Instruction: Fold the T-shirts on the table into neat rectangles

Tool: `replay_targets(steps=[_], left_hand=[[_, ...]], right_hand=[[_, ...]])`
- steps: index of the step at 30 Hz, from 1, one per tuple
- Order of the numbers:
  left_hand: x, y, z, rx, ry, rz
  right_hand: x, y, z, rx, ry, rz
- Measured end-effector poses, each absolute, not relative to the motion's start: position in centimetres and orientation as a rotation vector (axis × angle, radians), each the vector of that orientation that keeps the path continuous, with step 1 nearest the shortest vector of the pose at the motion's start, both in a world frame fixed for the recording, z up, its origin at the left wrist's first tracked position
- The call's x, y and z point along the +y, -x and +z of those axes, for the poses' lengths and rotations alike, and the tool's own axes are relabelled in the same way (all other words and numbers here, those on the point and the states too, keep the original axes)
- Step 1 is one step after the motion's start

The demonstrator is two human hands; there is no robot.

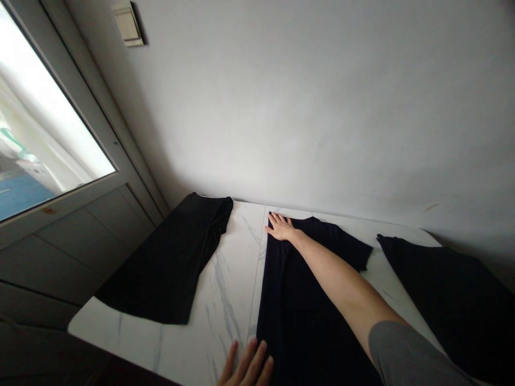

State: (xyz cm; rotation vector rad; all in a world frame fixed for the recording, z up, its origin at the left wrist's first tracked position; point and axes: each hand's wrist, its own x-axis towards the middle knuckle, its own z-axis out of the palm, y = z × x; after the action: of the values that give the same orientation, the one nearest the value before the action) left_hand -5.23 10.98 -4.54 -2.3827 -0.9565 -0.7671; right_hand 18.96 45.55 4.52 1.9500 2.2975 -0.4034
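A dark navy shirt (pixel 298 289) lies on the white marble-patterned table (pixel 225 289), with a short sleeve spread out to the right. My right hand (pixel 280 226) rests flat on the shirt's far left corner, fingers apart. At the bottom edge of the view, my left hand (pixel 246 365) has its fingers spread beside the shirt's left edge, partly over the cloth; its palm is cut off by the frame. A black folded garment (pixel 161 262) lies on the left of the table. Another dark garment (pixel 450 284) lies at the right.
A pale wall (pixel 314 107) rises behind the table's far edge. On the left stands a grey door or window frame (pixel 100 123) with a bright glass pane. A switch plate (pixel 129 24) is on the wall at the upper left.
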Motion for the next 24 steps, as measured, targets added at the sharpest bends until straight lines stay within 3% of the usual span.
replay_targets(steps=[6,13,17,24], left_hand=[[10.1,7.5,-1.1,-1.018,2.630,-0.450],[9.3,8.2,1.3,-1.191,2.829,-0.248],[9.5,8.2,1.5,-1.096,2.822,-0.256],[11.4,8.7,1.2,-0.790,2.717,-0.446]], right_hand=[[42.2,-18.5,6.6,2.510,-1.843,-0.251],[30.2,-18.8,5.5,2.822,-1.500,-0.147],[24.6,-18.3,4.1,2.856,-1.355,-0.234],[19.3,-19.3,4.4,2.944,-1.532,-0.217]])
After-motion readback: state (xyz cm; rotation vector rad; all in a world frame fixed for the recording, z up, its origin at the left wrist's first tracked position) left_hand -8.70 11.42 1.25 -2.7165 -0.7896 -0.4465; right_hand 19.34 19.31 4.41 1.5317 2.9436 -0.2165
